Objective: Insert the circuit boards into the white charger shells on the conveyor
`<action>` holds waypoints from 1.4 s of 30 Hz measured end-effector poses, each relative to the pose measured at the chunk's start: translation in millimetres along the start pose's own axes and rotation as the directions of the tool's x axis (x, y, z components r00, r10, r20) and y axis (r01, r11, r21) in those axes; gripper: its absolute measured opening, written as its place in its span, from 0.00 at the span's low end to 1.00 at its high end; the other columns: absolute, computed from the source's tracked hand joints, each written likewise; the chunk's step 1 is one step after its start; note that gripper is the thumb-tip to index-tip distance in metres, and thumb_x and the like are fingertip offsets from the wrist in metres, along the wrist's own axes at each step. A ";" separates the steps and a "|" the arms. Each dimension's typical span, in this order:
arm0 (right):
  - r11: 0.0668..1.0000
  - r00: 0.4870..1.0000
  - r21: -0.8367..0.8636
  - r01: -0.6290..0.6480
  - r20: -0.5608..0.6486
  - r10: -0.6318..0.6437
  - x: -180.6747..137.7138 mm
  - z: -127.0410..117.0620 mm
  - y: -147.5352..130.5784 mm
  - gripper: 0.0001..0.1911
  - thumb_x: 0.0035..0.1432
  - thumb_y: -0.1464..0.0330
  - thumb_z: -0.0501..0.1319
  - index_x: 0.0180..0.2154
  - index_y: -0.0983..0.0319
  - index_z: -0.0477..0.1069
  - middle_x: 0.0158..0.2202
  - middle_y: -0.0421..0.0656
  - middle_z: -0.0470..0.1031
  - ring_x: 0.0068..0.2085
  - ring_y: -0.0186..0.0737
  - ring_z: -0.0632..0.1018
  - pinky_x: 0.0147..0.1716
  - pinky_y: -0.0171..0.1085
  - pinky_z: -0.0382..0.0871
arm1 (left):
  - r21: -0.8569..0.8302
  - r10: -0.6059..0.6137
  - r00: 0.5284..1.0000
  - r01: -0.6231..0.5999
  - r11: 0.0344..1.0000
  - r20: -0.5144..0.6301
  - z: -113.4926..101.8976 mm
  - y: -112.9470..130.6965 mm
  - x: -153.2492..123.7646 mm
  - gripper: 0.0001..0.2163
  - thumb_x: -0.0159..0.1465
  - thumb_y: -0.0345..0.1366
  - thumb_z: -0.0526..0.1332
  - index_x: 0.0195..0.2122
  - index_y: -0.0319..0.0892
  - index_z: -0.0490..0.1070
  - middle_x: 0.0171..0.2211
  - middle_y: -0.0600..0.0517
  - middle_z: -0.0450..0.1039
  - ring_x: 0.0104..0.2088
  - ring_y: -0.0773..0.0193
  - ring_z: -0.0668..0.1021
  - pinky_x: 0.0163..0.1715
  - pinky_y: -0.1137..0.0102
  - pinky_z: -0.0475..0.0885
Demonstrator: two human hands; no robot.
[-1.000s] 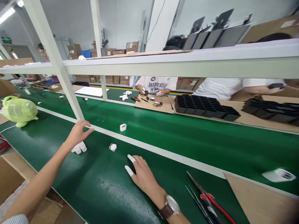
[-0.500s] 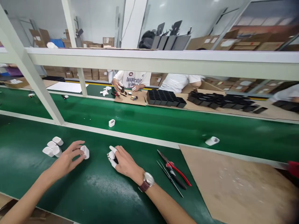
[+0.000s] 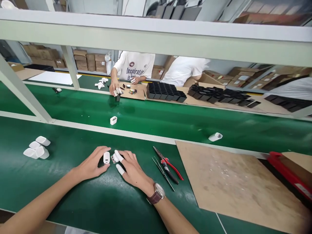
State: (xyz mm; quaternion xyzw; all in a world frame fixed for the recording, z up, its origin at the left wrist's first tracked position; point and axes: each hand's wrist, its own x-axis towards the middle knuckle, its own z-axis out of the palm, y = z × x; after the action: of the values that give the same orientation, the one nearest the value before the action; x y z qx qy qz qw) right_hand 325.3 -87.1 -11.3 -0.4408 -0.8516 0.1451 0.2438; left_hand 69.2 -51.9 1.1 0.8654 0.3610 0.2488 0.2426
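My left hand (image 3: 94, 164) is closed on a white plastic charger housing (image 3: 106, 158), gripped between thumb and fingers with a dark port slot facing me. Close to its right side, my right hand (image 3: 131, 169), with white finger cots and a wristwatch, holds a small circuit board (image 3: 113, 159) at its fingertips. The fingers partly hide the board. Several white housings (image 3: 36, 148) stand in a cluster on the green bench to the left. Right of my right hand lie red-and-black pliers (image 3: 168, 165) and metal tweezers (image 3: 163, 174).
A cardboard sheet (image 3: 224, 182) covers the bench at right, beside a red-edged bin (image 3: 290, 175). White chargers (image 3: 113, 120) lie on the green belt (image 3: 151, 113) behind a pale rail. Across it, a co-worker's hand (image 3: 114, 87) holds a black part near black trays (image 3: 165, 92).
My left hand has brought the housing right, close to my right hand, and turned its slotted end toward me. The view has tilted down. The co-worker's hand has reached over the belt.
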 end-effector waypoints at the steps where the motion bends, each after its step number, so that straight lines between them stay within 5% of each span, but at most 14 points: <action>1: 1.000 1.000 0.019 -0.012 -0.006 0.013 -0.9 -0.7 1.3 0.35 0.69 0.73 0.58 0.72 0.60 0.50 0.62 0.54 0.70 0.59 0.53 0.69 0.56 0.56 0.71 | -0.021 -0.029 1.000 0.029 0.999 -0.001 1.6 -1.8 -2.5 0.31 0.69 0.35 0.65 0.71 0.49 0.55 0.64 0.41 0.66 0.63 0.50 0.73 0.62 0.53 0.75; 3: 0.999 0.999 0.028 -0.030 -0.019 0.030 -1.5 -0.9 2.5 0.38 0.69 0.73 0.58 0.74 0.61 0.44 0.60 0.55 0.71 0.58 0.54 0.70 0.56 0.57 0.72 | -0.053 -0.072 0.997 0.072 0.996 0.003 2.8 -4.2 -6.3 0.35 0.67 0.38 0.68 0.72 0.50 0.53 0.65 0.41 0.65 0.63 0.49 0.73 0.62 0.52 0.74; 8: 1.000 0.999 0.003 -0.008 -0.031 0.009 0.3 -0.7 5.2 0.28 0.71 0.70 0.59 0.69 0.59 0.58 0.60 0.52 0.73 0.58 0.53 0.71 0.55 0.56 0.73 | -0.102 -0.095 0.994 0.101 0.990 0.056 4.6 -6.4 -7.9 0.35 0.68 0.37 0.66 0.73 0.52 0.51 0.67 0.43 0.64 0.66 0.49 0.71 0.66 0.51 0.70; 14: 1.000 1.000 0.022 0.021 -0.011 -0.021 -3.9 -6.5 8.8 0.30 0.68 0.66 0.66 0.67 0.60 0.59 0.61 0.52 0.72 0.59 0.55 0.71 0.58 0.57 0.73 | -0.083 -0.224 0.975 0.224 0.971 0.007 6.7 -13.6 -9.9 0.36 0.66 0.44 0.69 0.71 0.54 0.53 0.59 0.45 0.71 0.57 0.49 0.76 0.56 0.51 0.75; 17: 0.998 0.999 0.044 0.034 -0.025 -0.033 -5.2 -6.3 7.6 0.26 0.70 0.70 0.61 0.66 0.59 0.60 0.58 0.51 0.74 0.57 0.53 0.73 0.55 0.56 0.75 | -0.127 -0.216 0.967 0.233 0.964 0.136 -9.2 -16.3 -10.8 0.43 0.60 0.45 0.75 0.72 0.55 0.54 0.63 0.45 0.67 0.58 0.47 0.74 0.58 0.52 0.74; 20: 0.996 0.987 0.071 0.062 -0.150 -0.051 -4.1 -2.7 3.6 0.24 0.70 0.71 0.61 0.64 0.59 0.61 0.53 0.50 0.76 0.52 0.50 0.75 0.51 0.53 0.77 | -0.186 -0.179 0.943 0.236 0.954 0.280 -22.4 -16.3 -11.0 0.31 0.61 0.42 0.74 0.64 0.54 0.67 0.57 0.47 0.70 0.53 0.52 0.76 0.55 0.55 0.75; 22: 0.990 0.962 0.107 0.089 -0.268 -0.058 -3.1 -0.8 -2.8 0.23 0.69 0.70 0.63 0.63 0.58 0.63 0.51 0.50 0.75 0.51 0.49 0.75 0.49 0.51 0.78 | -0.198 -0.163 0.956 0.214 0.957 0.243 -21.1 -14.2 -10.6 0.25 0.64 0.41 0.72 0.61 0.52 0.70 0.54 0.48 0.71 0.52 0.53 0.76 0.55 0.56 0.74; 26: 0.969 0.913 0.160 0.189 -0.391 -0.113 -4.5 -0.1 -19.7 0.28 0.67 0.72 0.66 0.65 0.56 0.62 0.51 0.50 0.73 0.50 0.48 0.75 0.47 0.49 0.78 | -0.162 -0.048 0.995 0.061 0.985 0.082 -1.4 -6.7 -9.8 0.29 0.71 0.36 0.65 0.71 0.54 0.58 0.56 0.46 0.69 0.58 0.51 0.69 0.60 0.53 0.70; 31: 0.968 0.902 0.057 0.244 -0.380 -0.205 -9.1 2.6 -25.9 0.36 0.66 0.76 0.65 0.70 0.60 0.56 0.53 0.55 0.74 0.52 0.52 0.75 0.48 0.52 0.78 | -0.175 0.006 0.999 0.002 0.985 0.041 12.9 -2.2 -12.7 0.38 0.74 0.33 0.60 0.77 0.57 0.37 0.57 0.45 0.68 0.59 0.52 0.69 0.61 0.51 0.71; 42: 0.978 0.939 -0.058 0.198 -0.276 -0.206 -12.2 4.5 -24.2 0.34 0.69 0.76 0.60 0.71 0.62 0.53 0.53 0.55 0.75 0.52 0.54 0.75 0.47 0.52 0.80 | -0.186 -0.066 0.993 0.083 0.979 0.094 13.4 -2.7 -17.2 0.40 0.72 0.30 0.61 0.76 0.60 0.37 0.61 0.44 0.64 0.61 0.52 0.72 0.59 0.52 0.76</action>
State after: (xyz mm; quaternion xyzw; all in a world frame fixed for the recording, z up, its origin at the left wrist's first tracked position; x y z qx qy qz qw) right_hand 312.4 -111.0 -7.4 -0.3705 -0.8511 0.0429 0.3694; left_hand 65.3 -66.3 -15.1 0.8343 0.3570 0.2346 0.3485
